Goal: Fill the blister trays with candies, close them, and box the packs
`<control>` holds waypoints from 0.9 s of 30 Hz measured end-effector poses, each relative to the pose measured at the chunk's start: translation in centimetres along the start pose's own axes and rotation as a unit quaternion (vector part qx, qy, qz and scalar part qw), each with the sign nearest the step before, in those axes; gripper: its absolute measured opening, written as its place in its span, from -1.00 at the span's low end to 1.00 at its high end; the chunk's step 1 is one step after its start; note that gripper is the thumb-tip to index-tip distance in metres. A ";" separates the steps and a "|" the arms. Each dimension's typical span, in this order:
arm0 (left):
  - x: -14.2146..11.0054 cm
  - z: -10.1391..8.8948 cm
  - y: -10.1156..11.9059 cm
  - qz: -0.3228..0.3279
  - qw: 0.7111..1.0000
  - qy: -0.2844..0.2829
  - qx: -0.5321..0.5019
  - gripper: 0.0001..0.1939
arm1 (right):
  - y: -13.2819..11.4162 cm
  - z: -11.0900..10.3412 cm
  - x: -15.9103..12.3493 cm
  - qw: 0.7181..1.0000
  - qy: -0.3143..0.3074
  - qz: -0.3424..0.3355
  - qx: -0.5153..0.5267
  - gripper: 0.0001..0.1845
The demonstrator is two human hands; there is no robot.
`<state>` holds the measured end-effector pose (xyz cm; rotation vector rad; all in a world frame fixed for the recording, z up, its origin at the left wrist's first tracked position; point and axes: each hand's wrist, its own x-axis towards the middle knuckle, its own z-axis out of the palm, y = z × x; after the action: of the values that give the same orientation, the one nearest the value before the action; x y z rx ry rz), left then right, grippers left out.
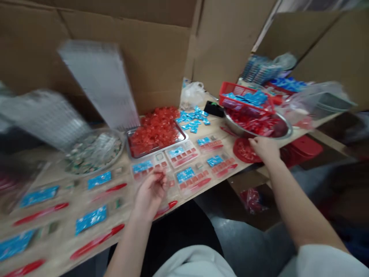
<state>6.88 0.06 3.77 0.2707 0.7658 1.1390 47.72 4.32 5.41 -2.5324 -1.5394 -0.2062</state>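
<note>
My left hand (151, 192) hangs curled over a clear compartment tray (152, 169) holding blue packets and small red pieces. Motion blur hides whether its fingers hold anything. My right hand (263, 148) rests at a round red dish (244, 151), just below a steel bowl of red pieces (256, 127). Its fingers are bunched, and nothing shows in them. Several similar trays (181, 154) lie between my hands. Blue packets (91, 220) and long red sticks (97, 241) are laid out in rows on the wooden table (63, 246) to my left.
A steel tray of translucent red cubes (154, 132) and a round tray of mixed small pieces (93, 152) stand at the back. Behind them are a red basket of blue packets (245, 98) and blurred grey mesh sheets (98, 82). Cardboard walls (144, 50) rise behind the table.
</note>
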 end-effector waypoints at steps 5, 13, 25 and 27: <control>-0.3 0.0 -0.2 0.010 0.996 0.045 0.077 -0.71 | 2.6 1.3 0.1 0.999 -0.021 -0.022 -0.027 -0.76; -1.7 1.1 -0.9 -0.111 0.993 -0.034 0.028 -0.73 | -10.2 -1.5 -8.4 0.884 -0.016 -0.281 0.374 -0.70; -5.8 -6.7 -1.5 0.225 0.806 0.085 0.541 -0.89 | -22.5 -0.3 -14.5 0.741 -0.191 -0.481 0.428 -0.85; -6.1 -8.5 -1.2 0.319 0.674 0.095 0.659 -0.87 | -24.0 0.9 -14.5 0.760 -0.137 -0.496 0.396 -0.87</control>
<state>0.77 -7.43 -0.51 1.7888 1.6928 1.0360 19.73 2.84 3.27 -0.9705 -2.2691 0.6017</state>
